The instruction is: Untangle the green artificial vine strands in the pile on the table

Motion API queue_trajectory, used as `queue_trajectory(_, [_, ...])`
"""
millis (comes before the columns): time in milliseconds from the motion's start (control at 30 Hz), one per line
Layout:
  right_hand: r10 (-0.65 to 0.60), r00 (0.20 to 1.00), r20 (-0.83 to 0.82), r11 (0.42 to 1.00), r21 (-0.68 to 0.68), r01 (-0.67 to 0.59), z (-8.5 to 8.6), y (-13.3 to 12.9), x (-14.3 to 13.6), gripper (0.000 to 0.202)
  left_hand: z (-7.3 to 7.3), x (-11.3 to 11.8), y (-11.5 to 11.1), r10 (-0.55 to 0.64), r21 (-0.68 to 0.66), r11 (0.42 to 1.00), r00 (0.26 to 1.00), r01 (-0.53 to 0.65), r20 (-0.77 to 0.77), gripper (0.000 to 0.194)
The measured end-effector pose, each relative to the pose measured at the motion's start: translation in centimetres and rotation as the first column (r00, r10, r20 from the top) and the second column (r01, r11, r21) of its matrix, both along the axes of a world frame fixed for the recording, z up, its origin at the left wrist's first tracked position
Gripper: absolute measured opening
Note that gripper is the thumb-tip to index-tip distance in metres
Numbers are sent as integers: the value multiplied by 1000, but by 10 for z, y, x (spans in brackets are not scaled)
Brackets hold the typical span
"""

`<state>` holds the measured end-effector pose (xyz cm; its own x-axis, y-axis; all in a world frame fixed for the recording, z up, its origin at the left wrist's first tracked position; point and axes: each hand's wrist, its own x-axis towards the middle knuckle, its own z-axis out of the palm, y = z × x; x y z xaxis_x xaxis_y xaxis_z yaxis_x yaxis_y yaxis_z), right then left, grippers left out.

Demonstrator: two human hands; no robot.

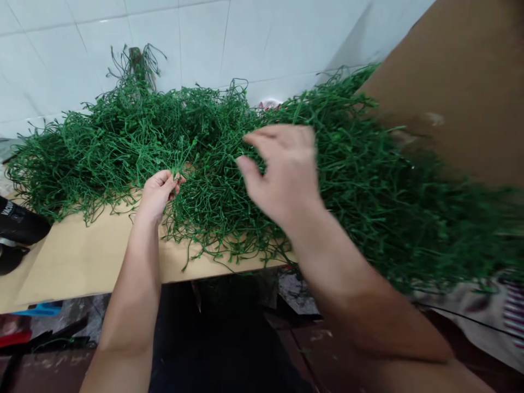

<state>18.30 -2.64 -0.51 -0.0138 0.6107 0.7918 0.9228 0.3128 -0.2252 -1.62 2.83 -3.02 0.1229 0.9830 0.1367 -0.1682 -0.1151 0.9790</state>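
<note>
A long heap of thin green artificial plant stems (229, 191), many with small knobbed tips, spreads over a cardboard-covered table (85, 256). My left hand (161, 188) is closed in a pinch at the front of the heap. Between its fingers are the gathered ends of a small bunch of green plastic stems (178, 164), which fan upward. Over the middle of the pile hovers my right hand (282, 169), blurred by motion. Its thumb and fingers are apart, and nothing shows between them.
A large cardboard sheet (454, 93) leans at the right, behind the stems. White wall tiles (262, 43) rise at the back. On the left edge lies a black bottle-like object (22, 221). Below the table, a blue item (41, 310) and a red item (14, 338) show.
</note>
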Motion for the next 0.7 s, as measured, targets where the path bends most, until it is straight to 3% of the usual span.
queue_trajectory(100, [263, 964, 29, 960, -112, -258, -7, -6, -47, 32, -3, -3, 1, -41, 6, 999, 999, 41, -12, 24])
queue_trajectory(233, [376, 927, -12, 913, -164, -373, -13, 8, -82, 25, -5, -5, -4, -25, 0, 1000, 999, 25, 42, 30])
queue_trajectory(367, [462, 885, -55, 881, -82, -465, -19, 21, -76, 37, -4, 2, -7, 20, 6, 1000, 995, -21, 94, 29])
queue_trajectory(433, [483, 875, -37, 874, -45, -485, -23, 14, -74, 35, -3, 5, -3, 56, -32, 998, 992, -53, 110, 26])
queue_trajectory(500, [512, 859, -8, 858, 37, -512, -23, -4, -79, 34, -2, 3, 4, 175, -98, 982, 979, -164, 108, 26])
queue_trajectory(567, [618, 783, 65, 772, 135, -621, -19, -29, -86, 34, -1, -5, 12, 372, -150, 924, 920, -353, 123, 29])
queue_trajectory(633, [723, 672, 159, 654, 157, -740, -10, -45, -86, 33, -1, -15, 15, 468, -138, 882, 869, -450, 162, 30])
queue_trajectory(667, [711, 686, 157, 669, 149, -728, -4, -47, -82, 32, -1, -19, 15, 422, -99, 906, 889, -410, 177, 30])
queue_trajectory(700, [643, 755, 124, 737, 168, -655, 1, -43, -73, 32, -1, -21, 13, 332, -49, 943, 926, -329, 181, 29])
